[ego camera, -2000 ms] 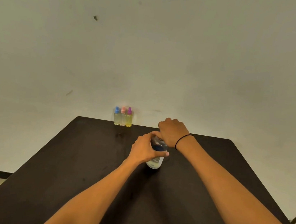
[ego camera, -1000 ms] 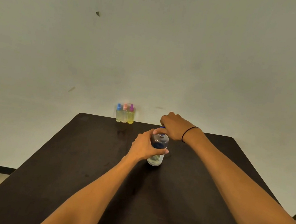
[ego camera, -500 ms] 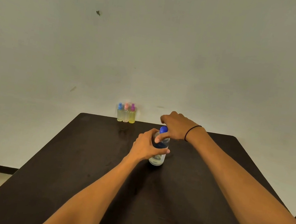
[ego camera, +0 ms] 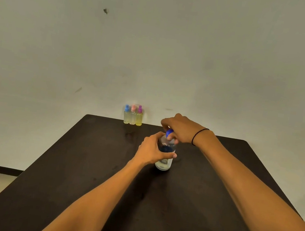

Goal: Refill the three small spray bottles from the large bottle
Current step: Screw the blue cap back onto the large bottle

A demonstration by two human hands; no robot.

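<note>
1. Dark table (ego camera: 79, 193) against a plain wall (ego camera: 156, 48).
2. I see the big bottle (ego camera: 164, 161) upright mid-table, left hand (ego camera: 151, 150) wrapped round its body.
3. Right hand (ego camera: 182, 129) pinches the blue cap (ego camera: 169, 133) at the neck; black band (ego camera: 199, 136) on that wrist.
4. Three spray bottles (ego camera: 133, 115) touching in a row at the far edge, left of the big one, well apart from both hands.
</note>
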